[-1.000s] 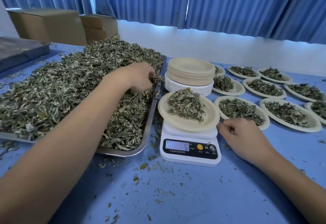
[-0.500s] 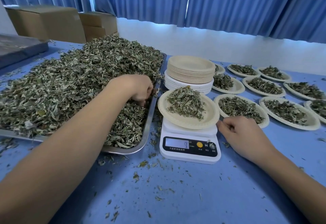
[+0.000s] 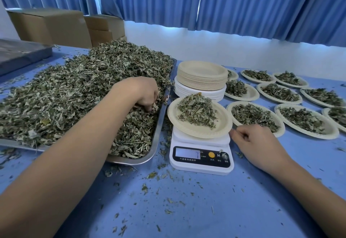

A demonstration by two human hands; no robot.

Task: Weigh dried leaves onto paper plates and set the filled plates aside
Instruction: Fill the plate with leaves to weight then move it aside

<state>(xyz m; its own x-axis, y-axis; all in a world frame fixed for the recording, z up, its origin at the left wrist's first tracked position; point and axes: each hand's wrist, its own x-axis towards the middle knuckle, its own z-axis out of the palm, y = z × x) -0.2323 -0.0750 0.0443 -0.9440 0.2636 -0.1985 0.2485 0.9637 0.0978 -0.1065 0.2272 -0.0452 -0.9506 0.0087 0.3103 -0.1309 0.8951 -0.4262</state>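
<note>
A metal tray on the left holds a big heap of dried leaves. My left hand reaches into the heap near the tray's right edge, its fingers curled down into the leaves and gripping some. A paper plate with a small pile of leaves sits on a white digital scale. My right hand rests on the blue table just right of the scale. Its fingers are loosely curled, holding nothing, with the fingertips close to the plate's rim.
A stack of empty paper plates stands behind the scale. Several filled plates cover the table to the right. Cardboard boxes and a grey flat object lie at the back left. Leaf crumbs litter the near table.
My left hand has slid toward me along the tray's right edge and dug its fingers into the leaves. The right hand has stayed beside the scale.
</note>
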